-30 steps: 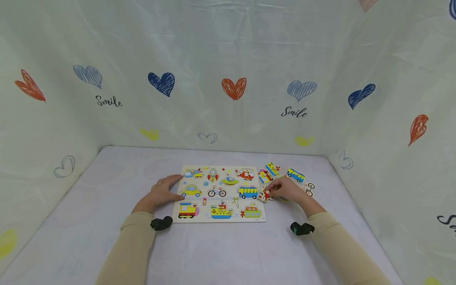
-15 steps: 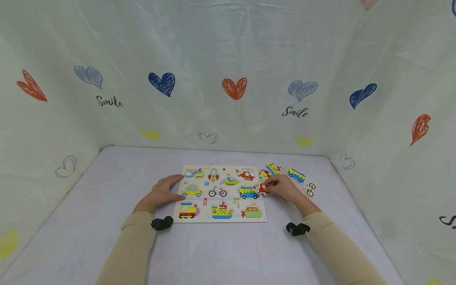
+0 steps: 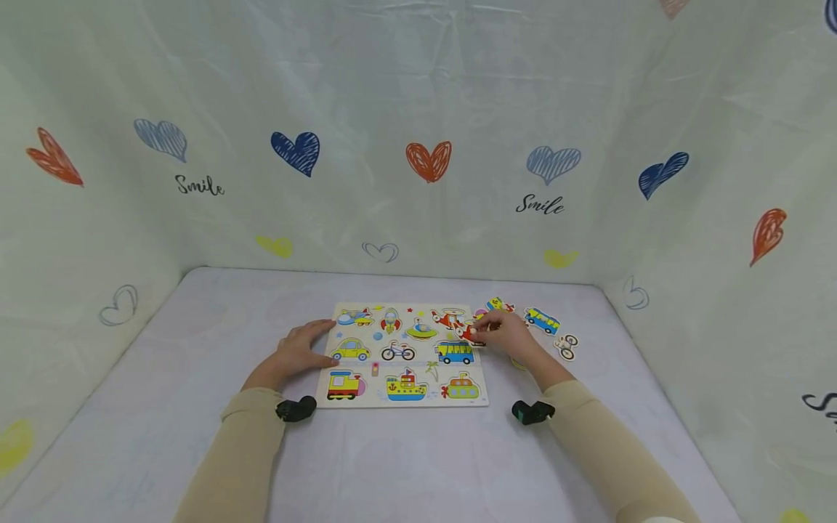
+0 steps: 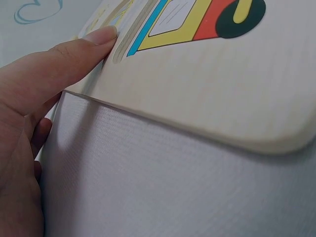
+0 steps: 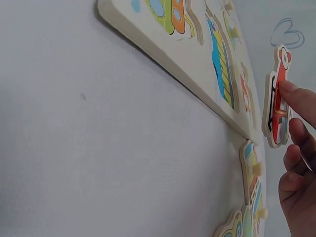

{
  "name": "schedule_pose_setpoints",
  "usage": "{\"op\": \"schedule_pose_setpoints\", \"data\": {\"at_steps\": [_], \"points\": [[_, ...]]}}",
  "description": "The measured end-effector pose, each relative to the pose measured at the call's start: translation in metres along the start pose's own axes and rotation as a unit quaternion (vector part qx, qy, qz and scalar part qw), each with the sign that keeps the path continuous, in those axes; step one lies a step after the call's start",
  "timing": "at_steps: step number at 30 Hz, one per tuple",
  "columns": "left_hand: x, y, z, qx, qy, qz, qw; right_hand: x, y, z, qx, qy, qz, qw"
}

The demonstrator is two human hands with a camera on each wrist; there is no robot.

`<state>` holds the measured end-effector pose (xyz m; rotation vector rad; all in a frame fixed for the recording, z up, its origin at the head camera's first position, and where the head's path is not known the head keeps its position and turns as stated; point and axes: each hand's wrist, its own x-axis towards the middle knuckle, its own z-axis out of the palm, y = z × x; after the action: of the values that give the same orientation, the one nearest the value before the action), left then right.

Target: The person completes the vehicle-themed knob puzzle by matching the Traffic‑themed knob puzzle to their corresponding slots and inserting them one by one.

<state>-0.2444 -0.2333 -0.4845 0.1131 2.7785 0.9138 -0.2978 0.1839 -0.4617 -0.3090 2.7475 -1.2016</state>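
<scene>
My right hand point(image 3: 513, 338) pinches a red helicopter puzzle piece point(image 5: 279, 98) between thumb and fingers. In the head view the piece overlaps the upper right of the wooden puzzle board point(image 3: 375, 392), beside the printed helicopter point(image 3: 447, 317). The right wrist view shows the piece held up above the board's surface. At the board's left edge rests my left hand point(image 3: 297, 354), its thumb point(image 4: 96, 42) lying on the top face and its other fingers along the side. Vehicle pictures in rows cover the board, among them a car, bicycle and bus.
Right of the board lie more pieces: a bus piece point(image 3: 542, 320), a bicycle piece point(image 3: 566, 347) and a ship piece point(image 3: 497, 303), with others partly hidden by my right hand. A white curtain point(image 3: 353, 211) with hearts surrounds the table point(image 3: 392, 465).
My right hand has lifted the helicopter piece from beside the board and carried it left and away from me, over the board's upper right. The left hand stays in place.
</scene>
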Motion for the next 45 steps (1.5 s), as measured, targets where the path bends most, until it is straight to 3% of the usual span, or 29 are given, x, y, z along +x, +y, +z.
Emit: {"op": "schedule_pose_setpoints", "data": {"at_steps": [10, 17, 23, 45], "points": [[0.0, -0.001, -0.001, -0.002, 0.003, 0.005, 1.0, 0.013, -0.012, 0.005, 0.012, 0.018, 0.008, 0.9997], [0.001, -0.002, 0.001, -0.003, 0.003, 0.003, 1.0, 0.023, -0.023, 0.007, -0.008, 0.026, -0.018, 0.9995], [0.0, -0.002, 0.001, -0.001, 0.003, 0.004, 1.0, 0.031, -0.028, 0.009, -0.012, 0.032, -0.007, 0.9994], [0.002, -0.005, 0.002, -0.007, 0.011, 0.0, 0.9999, 0.049, -0.021, 0.027, -0.046, 0.024, 0.001, 0.9987]]}}
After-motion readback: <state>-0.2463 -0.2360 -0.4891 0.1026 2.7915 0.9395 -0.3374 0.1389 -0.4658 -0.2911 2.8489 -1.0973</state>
